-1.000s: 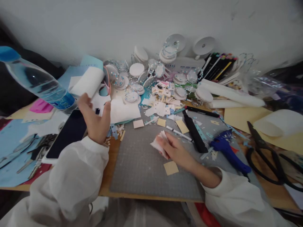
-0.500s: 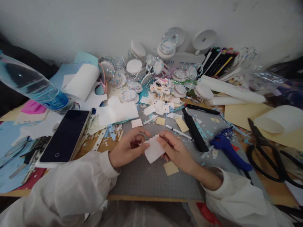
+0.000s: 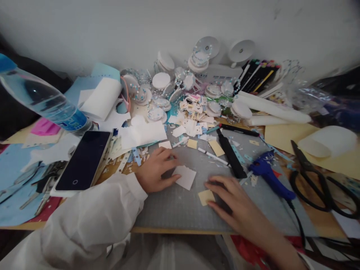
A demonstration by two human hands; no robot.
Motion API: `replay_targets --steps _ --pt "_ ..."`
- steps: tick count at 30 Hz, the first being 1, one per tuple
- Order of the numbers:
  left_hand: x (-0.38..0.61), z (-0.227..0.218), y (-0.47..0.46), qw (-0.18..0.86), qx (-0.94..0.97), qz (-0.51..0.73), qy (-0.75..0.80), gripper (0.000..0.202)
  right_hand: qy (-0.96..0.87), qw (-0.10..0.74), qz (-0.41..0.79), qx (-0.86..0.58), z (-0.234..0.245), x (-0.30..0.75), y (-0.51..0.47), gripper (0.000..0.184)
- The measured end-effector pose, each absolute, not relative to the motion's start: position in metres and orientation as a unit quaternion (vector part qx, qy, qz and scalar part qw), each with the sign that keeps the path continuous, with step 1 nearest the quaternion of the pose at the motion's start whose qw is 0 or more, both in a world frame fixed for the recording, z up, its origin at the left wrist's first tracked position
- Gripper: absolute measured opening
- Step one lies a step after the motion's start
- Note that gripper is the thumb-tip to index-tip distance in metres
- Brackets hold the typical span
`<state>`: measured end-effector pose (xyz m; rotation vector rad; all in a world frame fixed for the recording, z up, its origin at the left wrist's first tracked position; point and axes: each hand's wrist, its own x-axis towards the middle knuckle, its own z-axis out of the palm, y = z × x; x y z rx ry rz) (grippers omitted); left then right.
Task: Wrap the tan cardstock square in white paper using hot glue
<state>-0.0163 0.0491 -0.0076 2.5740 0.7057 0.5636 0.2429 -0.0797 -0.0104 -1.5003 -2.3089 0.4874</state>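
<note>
A small white paper piece (image 3: 185,177) lies flat on the grey cutting mat (image 3: 180,206). My left hand (image 3: 156,170) rests on the mat with curled fingertips touching the paper's left edge. My right hand (image 3: 233,204) hovers low over the mat, fingers spread, its fingertips at a small tan paper square (image 3: 205,197). It holds nothing.
A phone (image 3: 83,161) lies left of the mat, a water bottle (image 3: 42,99) beyond it. A black knife (image 3: 230,153), white pen (image 3: 212,157), blue glue gun (image 3: 268,176) and black scissors (image 3: 312,176) lie right. Paper scraps and round discs (image 3: 194,101) crowd the back.
Both hands held the white paper above the mat; now it lies flat under my left fingertips. My right hand let go and moved right and nearer, to the tan square.
</note>
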Motion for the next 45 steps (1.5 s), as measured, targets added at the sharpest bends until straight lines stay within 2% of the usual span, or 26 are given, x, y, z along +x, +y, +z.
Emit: replay_targets --steps 4,8,14,18,22,27,31,37,40,43,45 --pt "-0.017 -0.011 0.046 0.145 0.952 0.144 0.229 0.036 -0.764 0.230 0.169 -0.579 -0.022 0.245 -0.097 0.022" --pt "-0.016 -0.010 0.042 0.146 0.961 0.121 0.201 0.035 -0.730 0.279 0.189 -0.595 -0.019 0.240 -0.095 0.004" --pt "-0.016 -0.007 0.040 0.166 0.969 0.110 0.146 0.035 -0.670 0.343 0.245 -0.611 -0.009 0.217 -0.087 0.006" --pt "-0.016 -0.009 0.037 0.113 0.968 0.121 0.187 0.043 -0.629 0.384 0.267 -0.620 -0.008 0.201 -0.081 0.005" --pt "-0.013 -0.006 0.029 0.048 0.959 0.137 0.242 0.050 -0.624 0.387 0.279 -0.619 -0.008 0.195 -0.076 0.006" --pt "-0.009 -0.001 0.016 -0.014 0.950 0.177 0.259 0.044 -0.603 0.401 0.274 -0.633 -0.004 0.192 -0.074 0.008" --pt "-0.010 0.000 0.014 0.008 0.937 0.220 0.272 0.040 -0.601 0.410 0.270 -0.631 -0.004 0.190 -0.073 0.008" --pt "-0.011 -0.005 0.016 0.023 0.954 0.211 0.212 0.030 -0.615 0.449 0.227 -0.608 0.000 0.190 -0.071 0.004" --pt "-0.010 0.002 0.013 0.105 0.922 0.281 0.247 0.032 -0.643 0.466 0.145 -0.591 0.007 0.185 -0.071 0.009" --pt "-0.006 0.009 0.010 0.351 0.834 0.337 0.259 0.036 -0.698 0.453 0.067 -0.550 0.014 0.173 -0.072 0.019" --pt "-0.003 0.012 0.010 0.523 0.742 0.328 0.263 0.035 -0.731 0.445 0.053 -0.514 0.015 0.163 -0.071 0.023"
